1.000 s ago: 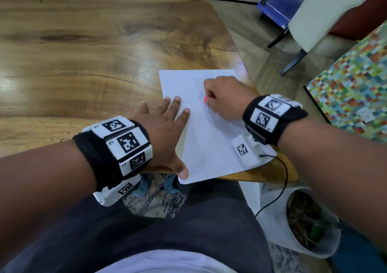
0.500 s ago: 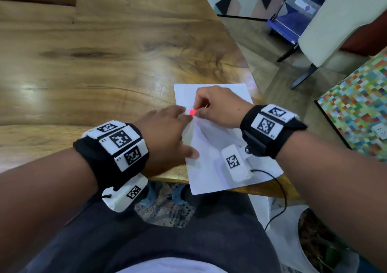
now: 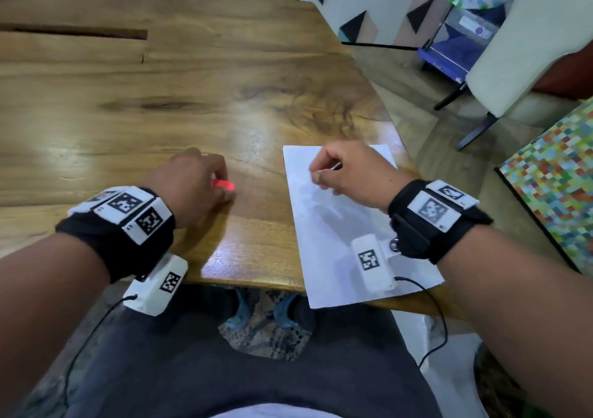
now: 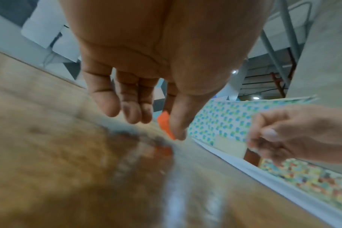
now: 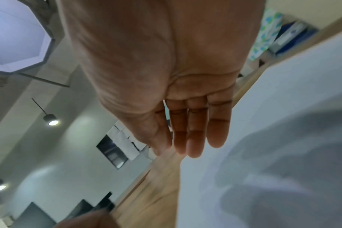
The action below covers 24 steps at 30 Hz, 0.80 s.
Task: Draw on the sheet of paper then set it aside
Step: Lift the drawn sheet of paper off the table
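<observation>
A white sheet of paper (image 3: 337, 225) lies at the near right corner of the wooden table (image 3: 160, 112), its near edge hanging over the table's edge. My right hand (image 3: 321, 173) hovers over the sheet's far part, fingers curled round a thin pen whose pale shaft (image 3: 336, 167) pokes out. My left hand (image 3: 221, 193) is on the bare wood left of the sheet. Its thumb and forefinger pinch a small orange-red pen cap (image 3: 226, 185), which shows close above the wood in the left wrist view (image 4: 165, 124). The pen's tip is hidden.
A long slot (image 3: 73, 32) cuts the tabletop at the far left. On the floor to the right are a colourful mosaic board (image 3: 552, 186), a white bag (image 3: 449, 369) and a pale chair (image 3: 519, 48). My lap is under the near table edge.
My left hand lifted off the sheet, met my right hand at the pen, and drew away to the left with the orange-red cap. My right hand stayed over the sheet.
</observation>
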{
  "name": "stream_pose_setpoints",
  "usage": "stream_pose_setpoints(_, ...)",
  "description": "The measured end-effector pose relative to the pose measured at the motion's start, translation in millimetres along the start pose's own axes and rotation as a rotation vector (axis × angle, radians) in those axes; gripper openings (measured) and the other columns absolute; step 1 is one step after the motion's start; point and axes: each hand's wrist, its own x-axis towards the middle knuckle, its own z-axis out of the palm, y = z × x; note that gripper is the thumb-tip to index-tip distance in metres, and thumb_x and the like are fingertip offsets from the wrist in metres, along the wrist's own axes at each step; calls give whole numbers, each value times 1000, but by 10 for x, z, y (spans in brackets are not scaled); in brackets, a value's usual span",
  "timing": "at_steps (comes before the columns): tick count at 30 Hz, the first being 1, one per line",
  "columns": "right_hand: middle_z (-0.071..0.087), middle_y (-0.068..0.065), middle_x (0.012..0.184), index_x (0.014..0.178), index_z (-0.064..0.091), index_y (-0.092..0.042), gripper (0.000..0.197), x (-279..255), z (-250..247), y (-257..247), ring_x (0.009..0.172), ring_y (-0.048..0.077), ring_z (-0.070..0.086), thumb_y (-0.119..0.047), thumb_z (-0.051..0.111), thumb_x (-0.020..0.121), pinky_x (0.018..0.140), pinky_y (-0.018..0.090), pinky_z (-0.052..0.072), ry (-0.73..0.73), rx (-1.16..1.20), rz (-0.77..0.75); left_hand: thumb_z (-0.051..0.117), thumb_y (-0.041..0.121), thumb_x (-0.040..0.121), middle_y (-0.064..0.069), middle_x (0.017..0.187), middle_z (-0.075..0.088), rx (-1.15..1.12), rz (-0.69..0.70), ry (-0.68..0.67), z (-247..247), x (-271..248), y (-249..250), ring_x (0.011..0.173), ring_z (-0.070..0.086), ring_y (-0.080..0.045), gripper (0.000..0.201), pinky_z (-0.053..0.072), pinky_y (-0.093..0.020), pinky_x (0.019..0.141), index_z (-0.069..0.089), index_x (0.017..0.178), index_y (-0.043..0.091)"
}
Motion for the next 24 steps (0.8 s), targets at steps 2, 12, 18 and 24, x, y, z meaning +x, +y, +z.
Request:
stream_pose_setpoints(2,69,-11,80,83,67,-24,3,-94,-217,271,76,8,65,-26,69,83,79,33,52,36,-108,65,69,49,89,-7,117,50,85,-45,-18,-12,-7,-20,118,54,-37,36,47,-47,98,58,118,32)
stream_pose_setpoints(12,61,14,73,111,60,5,39,-390,-652,852,63,29,59,-23,59,83,65,41,56,78,-385,577,53,57,97,-1,91,61,212,130,-145,175,119,919,86,60,-23,45,45,-36,70,57,82,15)
stream_pose_setpoints(18,58,10,75,112,56,-2,34,-374,-589,899,65,29,58,-16,63,81,61,44,56,126,-199,607,62,41,97,-2,68,53,-17,67,-141,316,328,1025,60,49,-21,44,33,-30,54,53,68,10)
stream_pose_setpoints(24,61,8,80,101,56,-20,24,-373,-623,1000,68,22,55,-11,66,82,58,35,49,186,-1,647,78,31,86,0,100,65,-424,-51,-69,343,419,1004,91,66,-27,26,57,-44,85,57,99,22)
